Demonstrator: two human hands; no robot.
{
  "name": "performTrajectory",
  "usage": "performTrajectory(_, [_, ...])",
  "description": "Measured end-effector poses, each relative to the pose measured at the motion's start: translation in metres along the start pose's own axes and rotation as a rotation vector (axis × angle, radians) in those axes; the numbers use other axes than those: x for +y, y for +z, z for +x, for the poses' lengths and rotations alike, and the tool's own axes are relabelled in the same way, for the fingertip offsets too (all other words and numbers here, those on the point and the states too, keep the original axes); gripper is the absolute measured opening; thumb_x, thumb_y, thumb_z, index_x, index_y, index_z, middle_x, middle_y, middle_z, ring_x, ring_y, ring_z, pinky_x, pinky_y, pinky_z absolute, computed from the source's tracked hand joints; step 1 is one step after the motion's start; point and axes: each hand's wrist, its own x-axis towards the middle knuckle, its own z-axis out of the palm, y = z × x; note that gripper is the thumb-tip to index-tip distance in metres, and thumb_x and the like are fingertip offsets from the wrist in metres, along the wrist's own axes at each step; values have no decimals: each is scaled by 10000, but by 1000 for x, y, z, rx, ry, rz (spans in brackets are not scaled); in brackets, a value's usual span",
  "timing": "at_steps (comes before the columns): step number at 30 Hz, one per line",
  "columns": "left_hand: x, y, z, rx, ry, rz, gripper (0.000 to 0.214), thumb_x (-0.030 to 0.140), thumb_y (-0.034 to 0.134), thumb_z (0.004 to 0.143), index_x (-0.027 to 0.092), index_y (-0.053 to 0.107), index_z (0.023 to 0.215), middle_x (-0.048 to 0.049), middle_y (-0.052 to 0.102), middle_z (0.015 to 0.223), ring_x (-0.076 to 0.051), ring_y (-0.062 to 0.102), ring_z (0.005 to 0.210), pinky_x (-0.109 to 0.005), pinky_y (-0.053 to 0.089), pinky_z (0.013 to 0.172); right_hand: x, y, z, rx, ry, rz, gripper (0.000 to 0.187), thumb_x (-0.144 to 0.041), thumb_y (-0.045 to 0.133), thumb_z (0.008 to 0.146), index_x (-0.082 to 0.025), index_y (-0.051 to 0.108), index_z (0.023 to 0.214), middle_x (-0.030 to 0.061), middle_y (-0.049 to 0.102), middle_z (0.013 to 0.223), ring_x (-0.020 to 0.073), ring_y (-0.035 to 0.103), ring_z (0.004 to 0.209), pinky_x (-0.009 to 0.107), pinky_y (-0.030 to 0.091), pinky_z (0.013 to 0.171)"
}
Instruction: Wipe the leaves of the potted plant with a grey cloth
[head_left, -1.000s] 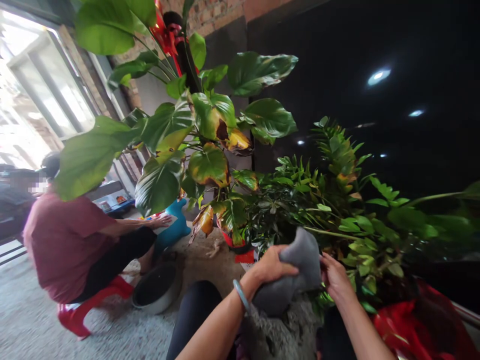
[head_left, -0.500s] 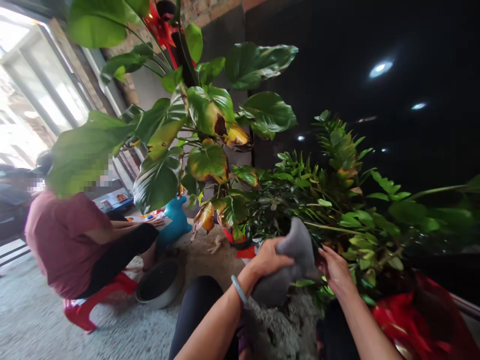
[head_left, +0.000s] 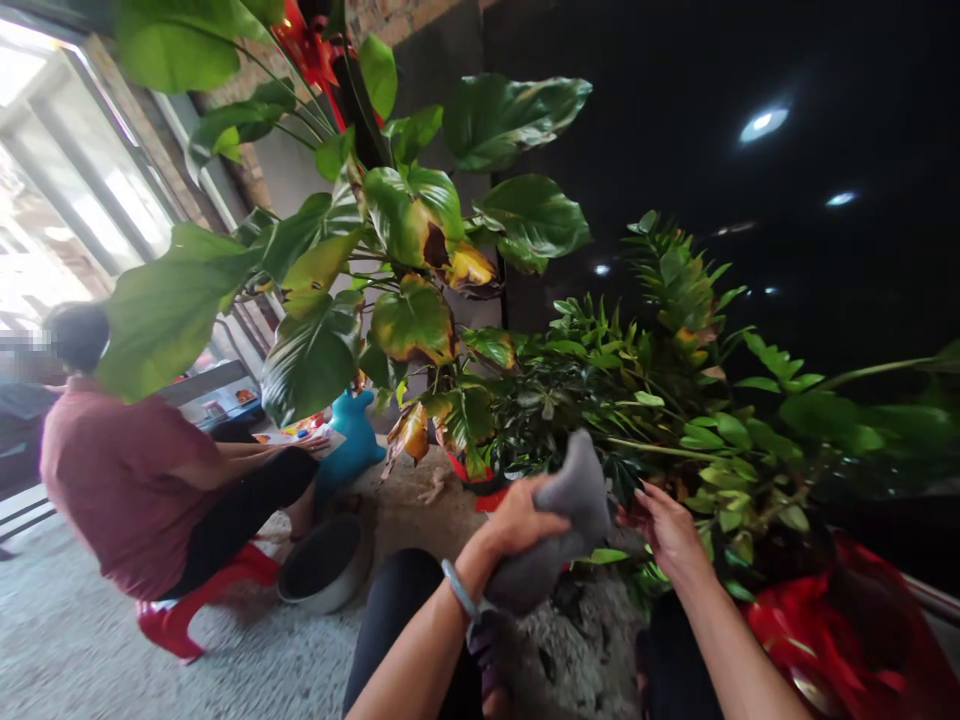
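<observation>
My left hand (head_left: 517, 518) is closed around a grey cloth (head_left: 583, 485), whose upper end stands up above the fingers while the rest hangs below. To its right, my right hand (head_left: 670, 528) pinches a dark green leaf (head_left: 622, 478) by its edge. A narrow gap separates that hand from the cloth. Low bushy green plants (head_left: 577, 390) grow right behind both hands. Part of the leaf is lost among the dark foliage.
A tall plant (head_left: 412, 320) with large, partly yellowed leaves rises ahead. Red wrapping (head_left: 832, 630) lies at the lower right. On the left, a person (head_left: 135, 480) sits on a red stool (head_left: 176, 615), beside a grey basin (head_left: 330, 580) and a blue toy-like figure (head_left: 351, 440).
My left hand and the cloth have shifted slightly left, away from my right hand. My right hand stays at the leaf. The view has turned a little.
</observation>
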Motion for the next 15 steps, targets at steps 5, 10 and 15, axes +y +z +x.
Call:
performTrajectory(5, [8, 0, -29, -155, -18, -11, 412, 234, 776, 524, 138, 739, 923, 27, 622, 697, -143, 540, 671, -228, 429, 613, 0, -4, -1, -12, 10, -7, 328, -246, 817, 381, -195, 711, 687, 6, 685, 531, 195, 619, 461, 306, 492, 448])
performTrajectory(10, [36, -23, 3, 300, 185, -184, 489, 313, 764, 560, 131, 697, 1008, -12, 666, 791, -153, 568, 702, -249, 461, 665, -2, 1, -4, 5, 10, 1, 322, -241, 817, 353, -200, 688, 644, 15, 694, 534, 179, 592, 425, 302, 489, 419])
performTrajectory(15, [3, -6, 0, 85, 28, -6, 429, 198, 744, 506, 126, 729, 928, 12, 644, 737, -167, 555, 718, -263, 445, 689, -3, 5, -4, -3, 16, 2, 337, -231, 821, 336, -204, 699, 650, -4, 667, 490, 190, 592, 414, 305, 481, 412])
